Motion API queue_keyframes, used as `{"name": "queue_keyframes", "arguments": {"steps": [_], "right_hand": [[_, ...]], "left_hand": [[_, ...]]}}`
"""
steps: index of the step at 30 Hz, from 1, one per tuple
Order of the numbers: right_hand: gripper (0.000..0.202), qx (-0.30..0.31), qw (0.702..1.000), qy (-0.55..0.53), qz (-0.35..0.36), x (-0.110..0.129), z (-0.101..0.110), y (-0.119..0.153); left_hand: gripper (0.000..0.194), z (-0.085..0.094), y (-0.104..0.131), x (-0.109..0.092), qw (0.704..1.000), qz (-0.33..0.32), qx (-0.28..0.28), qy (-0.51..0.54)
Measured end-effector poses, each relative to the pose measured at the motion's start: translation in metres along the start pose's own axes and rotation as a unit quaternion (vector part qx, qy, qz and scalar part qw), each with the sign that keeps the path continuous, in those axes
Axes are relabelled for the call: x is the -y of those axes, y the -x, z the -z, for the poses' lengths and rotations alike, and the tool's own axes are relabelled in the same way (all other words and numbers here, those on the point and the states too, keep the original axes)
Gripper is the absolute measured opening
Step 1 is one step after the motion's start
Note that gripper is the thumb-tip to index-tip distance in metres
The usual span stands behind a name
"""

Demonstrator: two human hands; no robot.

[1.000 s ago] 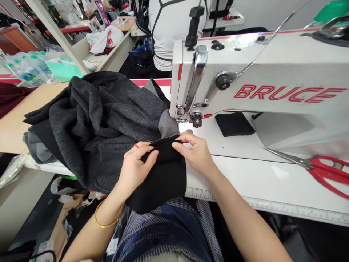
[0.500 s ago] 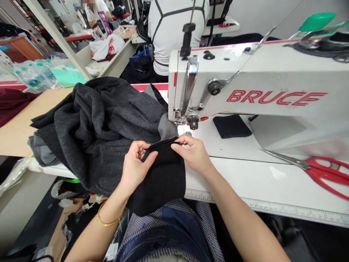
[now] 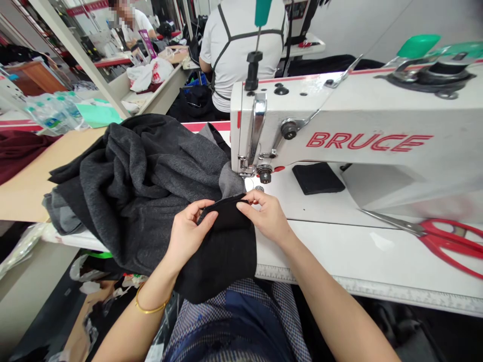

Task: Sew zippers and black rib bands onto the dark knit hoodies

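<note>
Black fabric hangs over the front edge of the sewing table, its upper edge joined against a dark grey garment that lies bunched to the left. My left hand pinches the layered edge between thumb and fingers. Close to the needle area, my right hand pinches the right end of the same edge. Both hands are just in front of the white sewing machine. The layers under my fingertips are partly hidden.
Red-handled scissors lie on the right of the table. A folded black cloth piece rests under the machine arm. A ruler strip runs along the front edge. Beyond the machine a person in a white shirt sits facing away.
The view has tilted slightly, so the machine and background sit lower in the picture. Both hands keep their pinch on the fabric edge, with little visible movement.
</note>
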State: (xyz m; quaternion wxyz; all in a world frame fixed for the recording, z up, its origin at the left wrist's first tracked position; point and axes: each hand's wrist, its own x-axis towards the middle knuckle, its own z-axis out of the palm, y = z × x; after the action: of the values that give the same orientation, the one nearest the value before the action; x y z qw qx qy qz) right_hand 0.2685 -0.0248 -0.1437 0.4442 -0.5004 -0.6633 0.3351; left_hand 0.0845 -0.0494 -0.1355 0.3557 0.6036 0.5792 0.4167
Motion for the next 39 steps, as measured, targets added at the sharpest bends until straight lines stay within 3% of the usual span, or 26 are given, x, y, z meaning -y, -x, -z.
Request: {"name": "queue_keyframes", "arguments": {"steps": [10, 13, 15, 18, 20, 22, 24, 26, 29, 31, 34, 39], "right_hand": [[0.011, -0.026, 0.998, -0.05, -0.024, -0.002, -0.002, 0.0], [0.012, -0.03, 0.997, -0.057, -0.032, -0.004, -0.004, 0.001], [0.012, -0.038, 0.997, -0.058, -0.033, -0.005, -0.006, 0.002], [0.013, -0.049, 0.996, -0.063, -0.034, -0.006, -0.008, 0.002], [0.013, -0.053, 0.996, -0.067, -0.04, -0.006, -0.009, 0.002], [0.013, -0.055, 0.995, -0.067, -0.046, -0.005, -0.009, 0.002], [0.012, -0.052, 0.995, -0.065, -0.046, -0.004, -0.009, 0.001], [0.011, -0.04, 0.997, -0.062, -0.032, -0.003, -0.008, 0.001], [0.007, -0.02, 0.999, -0.036, 0.032, -0.003, -0.008, 0.001], [0.011, -0.012, 0.995, -0.007, 0.096, -0.004, -0.008, 0.001], [0.017, 0.002, 0.985, 0.026, 0.168, -0.006, -0.007, 0.001], [0.015, 0.002, 0.977, 0.056, 0.204, -0.009, -0.009, 0.002]], "left_hand": [[0.027, 0.007, -0.008, 0.001, 0.999, -0.014, 0.03, -0.023], [0.022, 0.011, -0.014, -0.004, 0.991, -0.059, 0.064, -0.098], [0.019, 0.008, -0.016, -0.012, 0.962, -0.132, 0.075, -0.227], [0.029, -0.009, -0.015, -0.026, 0.866, -0.249, 0.032, -0.432], [0.03, -0.024, -0.016, -0.03, 0.814, -0.293, -0.002, -0.502], [0.026, -0.036, -0.019, -0.028, 0.794, -0.311, -0.021, -0.523], [0.022, -0.041, -0.024, -0.021, 0.808, -0.309, -0.03, -0.502], [0.021, -0.039, -0.032, -0.014, 0.85, -0.283, -0.013, -0.444], [0.031, -0.031, -0.043, -0.007, 0.93, -0.201, 0.065, -0.302], [0.037, -0.025, -0.049, -0.005, 0.96, -0.159, 0.112, -0.199], [0.039, -0.019, -0.055, -0.003, 0.975, -0.13, 0.151, -0.094], [0.026, -0.016, -0.057, -0.001, 0.971, -0.121, 0.205, -0.037]]}}
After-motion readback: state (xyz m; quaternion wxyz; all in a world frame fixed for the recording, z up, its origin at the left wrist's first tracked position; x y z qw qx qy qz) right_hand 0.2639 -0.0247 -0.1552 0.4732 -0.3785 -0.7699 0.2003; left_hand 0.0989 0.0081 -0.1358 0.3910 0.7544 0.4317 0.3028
